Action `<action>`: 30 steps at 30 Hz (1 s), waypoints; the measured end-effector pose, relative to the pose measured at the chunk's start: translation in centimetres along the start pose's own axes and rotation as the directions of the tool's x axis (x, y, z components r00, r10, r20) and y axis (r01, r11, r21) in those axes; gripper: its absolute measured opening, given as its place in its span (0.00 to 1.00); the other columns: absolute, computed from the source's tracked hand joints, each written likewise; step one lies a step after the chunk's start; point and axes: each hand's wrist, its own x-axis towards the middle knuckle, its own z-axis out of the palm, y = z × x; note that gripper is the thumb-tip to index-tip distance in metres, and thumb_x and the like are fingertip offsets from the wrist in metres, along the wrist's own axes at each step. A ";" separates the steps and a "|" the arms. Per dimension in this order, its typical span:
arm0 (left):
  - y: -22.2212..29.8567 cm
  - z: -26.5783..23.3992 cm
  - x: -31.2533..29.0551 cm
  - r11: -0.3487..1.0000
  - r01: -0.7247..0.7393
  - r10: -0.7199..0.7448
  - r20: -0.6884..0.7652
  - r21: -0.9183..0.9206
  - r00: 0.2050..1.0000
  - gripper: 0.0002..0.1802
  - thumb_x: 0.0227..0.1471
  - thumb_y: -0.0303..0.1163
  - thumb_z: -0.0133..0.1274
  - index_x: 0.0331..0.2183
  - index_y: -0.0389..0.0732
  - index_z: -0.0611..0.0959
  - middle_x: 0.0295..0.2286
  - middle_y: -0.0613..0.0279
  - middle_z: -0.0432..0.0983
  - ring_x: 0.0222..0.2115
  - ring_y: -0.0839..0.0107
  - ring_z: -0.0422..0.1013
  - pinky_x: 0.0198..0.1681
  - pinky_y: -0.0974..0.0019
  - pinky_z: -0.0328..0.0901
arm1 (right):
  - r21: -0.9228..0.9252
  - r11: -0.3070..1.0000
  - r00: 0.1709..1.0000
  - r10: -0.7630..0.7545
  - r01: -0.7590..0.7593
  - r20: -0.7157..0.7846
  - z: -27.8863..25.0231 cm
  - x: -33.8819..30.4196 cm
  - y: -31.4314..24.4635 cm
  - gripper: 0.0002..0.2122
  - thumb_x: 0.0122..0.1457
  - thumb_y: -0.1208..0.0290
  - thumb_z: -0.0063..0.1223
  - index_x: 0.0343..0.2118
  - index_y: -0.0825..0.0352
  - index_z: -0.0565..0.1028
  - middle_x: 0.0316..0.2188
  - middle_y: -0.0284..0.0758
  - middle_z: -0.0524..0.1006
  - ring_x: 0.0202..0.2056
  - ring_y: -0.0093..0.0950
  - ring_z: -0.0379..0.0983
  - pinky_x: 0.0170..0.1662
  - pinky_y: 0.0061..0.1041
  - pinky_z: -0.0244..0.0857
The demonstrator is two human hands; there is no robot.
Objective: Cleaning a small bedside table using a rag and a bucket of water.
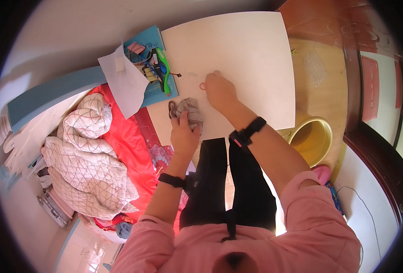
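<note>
My left hand [184, 133] has its fingers and thumb closed on a bunched grey patterned cloth [190, 109], which rests near the left edge of the white tabletop [251, 50]. At the cloth's far left side sits a small dark brown loop [172, 109]. Further out over the tabletop, my right hand [221, 91] is closed, with a small red ring-shaped band [202, 86] at its fingertips. Its other fingers are curled and partly hidden. Between the band and a blue book, a small pale clip-like piece [192, 73] lies on the white surface.
A blue book [165, 93] at the far left carries several small items, including a green-handled tool [164, 68]. A white paper sheet [127, 86] overhangs it. A quilt [87, 159] lies on a red bed cover to the left. A yellow basin [317, 157] stands at right.
</note>
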 end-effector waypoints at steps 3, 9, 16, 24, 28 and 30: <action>-0.6 -0.3 0.7 0.993 -0.108 0.109 0.029 -0.049 0.994 0.35 0.38 0.36 0.60 0.50 0.42 0.67 0.39 0.49 0.64 0.34 0.48 0.70 0.34 0.51 0.68 | 0.282 0.955 0.995 0.099 -0.091 -0.014 -0.6 0.1 0.7 0.06 0.53 0.73 0.49 0.30 0.69 0.69 0.29 0.44 0.73 0.31 0.45 0.73 0.33 0.39 0.68; 0.3 -0.1 1.0 0.991 -0.109 0.100 0.108 0.078 0.989 0.35 0.38 0.36 0.60 0.48 0.38 0.66 0.37 0.49 0.65 0.33 0.48 0.70 0.33 0.51 0.68 | 0.379 0.925 0.990 0.061 -0.010 -0.125 -0.6 4.2 -1.4 0.07 0.53 0.74 0.50 0.31 0.70 0.67 0.23 0.46 0.73 0.30 0.46 0.72 0.33 0.39 0.65; 2.3 -2.3 1.9 0.963 -0.034 0.032 -0.013 -0.268 0.999 0.32 0.40 0.35 0.58 0.48 0.37 0.67 0.33 0.49 0.67 0.34 0.48 0.70 0.35 0.51 0.67 | 0.091 0.985 0.964 -0.124 0.149 -0.236 1.1 4.5 1.3 0.10 0.55 0.69 0.48 0.36 0.70 0.69 0.24 0.43 0.74 0.27 0.38 0.73 0.29 0.36 0.65; 6.6 0.7 3.3 0.979 -0.098 0.088 0.067 0.180 0.994 0.31 0.47 0.35 0.53 0.54 0.47 0.66 0.42 0.38 0.64 0.31 0.46 0.69 0.32 0.54 0.67 | 0.880 0.183 0.719 0.658 -0.439 0.223 -8.4 -9.0 12.0 0.04 0.52 0.77 0.44 0.23 0.63 0.65 0.15 0.29 0.63 0.13 0.16 0.54 0.13 0.15 0.47; 7.2 2.7 9.9 0.982 -0.171 0.184 -0.241 0.077 0.953 0.32 0.49 0.37 0.51 0.53 0.38 0.62 0.44 0.35 0.62 0.32 0.44 0.71 0.31 0.52 0.69 | 0.868 0.139 0.652 0.718 -0.477 0.244 -8.7 -11.5 15.9 0.04 0.50 0.80 0.45 0.26 0.63 0.67 0.16 0.28 0.64 0.15 0.16 0.57 0.15 0.14 0.47; 8.4 2.0 13.6 0.985 -0.157 0.172 -0.268 0.076 0.948 0.32 0.50 0.39 0.50 0.52 0.33 0.60 0.44 0.36 0.63 0.32 0.44 0.72 0.32 0.52 0.70 | 0.867 0.181 0.687 0.691 -0.465 0.224 -8.1 -11.6 17.0 0.02 0.52 0.78 0.49 0.27 0.65 0.68 0.17 0.28 0.66 0.17 0.16 0.60 0.17 0.15 0.53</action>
